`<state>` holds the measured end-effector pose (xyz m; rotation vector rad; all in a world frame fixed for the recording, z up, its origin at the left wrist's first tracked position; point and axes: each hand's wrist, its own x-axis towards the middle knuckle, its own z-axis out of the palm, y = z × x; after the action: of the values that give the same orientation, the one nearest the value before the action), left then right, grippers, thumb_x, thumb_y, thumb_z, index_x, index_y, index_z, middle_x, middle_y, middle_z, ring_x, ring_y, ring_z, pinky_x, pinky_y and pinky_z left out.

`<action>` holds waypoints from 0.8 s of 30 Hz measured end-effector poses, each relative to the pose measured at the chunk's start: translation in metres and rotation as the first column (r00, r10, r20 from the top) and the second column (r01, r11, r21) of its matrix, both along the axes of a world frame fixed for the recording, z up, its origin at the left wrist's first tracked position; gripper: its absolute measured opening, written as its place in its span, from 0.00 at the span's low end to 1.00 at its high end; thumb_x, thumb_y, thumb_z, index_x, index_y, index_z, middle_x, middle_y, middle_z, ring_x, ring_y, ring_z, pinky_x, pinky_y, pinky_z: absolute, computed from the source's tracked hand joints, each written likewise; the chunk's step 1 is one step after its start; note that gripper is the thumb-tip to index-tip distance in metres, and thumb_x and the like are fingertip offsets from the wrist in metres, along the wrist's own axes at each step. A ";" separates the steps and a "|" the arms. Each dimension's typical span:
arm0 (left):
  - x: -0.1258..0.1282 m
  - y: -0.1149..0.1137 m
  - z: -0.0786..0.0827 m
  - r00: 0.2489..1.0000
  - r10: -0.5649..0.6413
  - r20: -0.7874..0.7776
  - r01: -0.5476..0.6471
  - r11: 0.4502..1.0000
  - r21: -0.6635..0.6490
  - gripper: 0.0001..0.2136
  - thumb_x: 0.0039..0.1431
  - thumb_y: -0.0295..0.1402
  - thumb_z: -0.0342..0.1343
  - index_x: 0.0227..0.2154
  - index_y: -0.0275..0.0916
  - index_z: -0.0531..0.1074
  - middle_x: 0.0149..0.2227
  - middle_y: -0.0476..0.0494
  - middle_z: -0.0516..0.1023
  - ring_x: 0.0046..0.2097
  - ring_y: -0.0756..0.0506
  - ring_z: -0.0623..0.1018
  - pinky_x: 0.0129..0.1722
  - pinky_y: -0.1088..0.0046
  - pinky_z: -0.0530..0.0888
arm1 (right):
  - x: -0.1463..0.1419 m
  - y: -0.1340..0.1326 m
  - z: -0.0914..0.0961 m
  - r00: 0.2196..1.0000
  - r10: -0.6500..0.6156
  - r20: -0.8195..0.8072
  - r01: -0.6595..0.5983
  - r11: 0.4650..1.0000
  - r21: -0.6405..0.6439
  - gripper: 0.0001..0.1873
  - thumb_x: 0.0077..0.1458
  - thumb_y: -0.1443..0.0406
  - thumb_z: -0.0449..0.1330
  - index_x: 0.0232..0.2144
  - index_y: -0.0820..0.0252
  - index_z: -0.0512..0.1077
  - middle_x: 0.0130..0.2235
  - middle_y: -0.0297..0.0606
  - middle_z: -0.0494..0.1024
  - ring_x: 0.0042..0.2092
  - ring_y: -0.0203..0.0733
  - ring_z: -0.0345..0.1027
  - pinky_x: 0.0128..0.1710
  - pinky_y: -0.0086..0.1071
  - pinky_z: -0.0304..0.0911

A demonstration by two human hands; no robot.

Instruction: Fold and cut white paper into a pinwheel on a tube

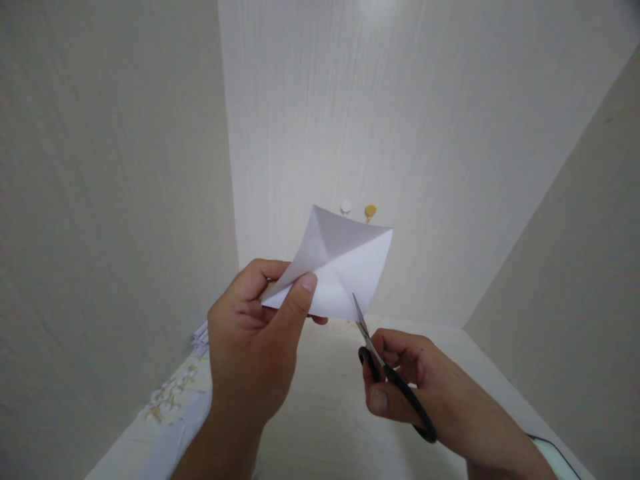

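My left hand (260, 333) pinches a small white sheet of paper (350, 267) near its left corner, thumb on top and fingers underneath. Diagonal creases cross the sheet, and its edges curl a little. Black-handled scissors (395, 377) are in my right hand (420, 387), with thumb and fingers through the handle loops. The blades point up and away from me at the sheet's lower right corner. One blade lies over the paper's face, and the other appears hidden behind it.
Pale walls (350, 100) rise on three sides of a light tabletop (320, 387). White and tan scraps (173, 393) lie at the left, with folded white paper (200, 337) behind them. A white hook (345, 207) and a yellow hook (370, 211) are on the back wall. A dark-edged device (555, 457) sits lower right.
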<state>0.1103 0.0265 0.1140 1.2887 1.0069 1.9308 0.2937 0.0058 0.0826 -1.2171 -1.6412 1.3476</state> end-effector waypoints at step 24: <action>-0.002 0.009 -0.002 0.999 -0.030 -0.026 0.030 0.999 0.015 0.04 0.55 0.32 0.62 0.28 0.39 0.74 0.19 0.54 0.76 0.19 0.52 0.73 0.18 0.80 0.69 | -0.006 0.000 0.006 0.995 -0.068 -0.067 0.067 0.998 -0.013 0.28 0.36 0.53 0.78 0.22 0.59 0.63 0.21 0.24 0.62 0.24 0.29 0.48 0.22 0.26 0.44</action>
<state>0.1082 0.0352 0.1116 1.3333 0.9819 1.9070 0.2880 0.0055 0.0888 -1.2097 -1.5349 1.3420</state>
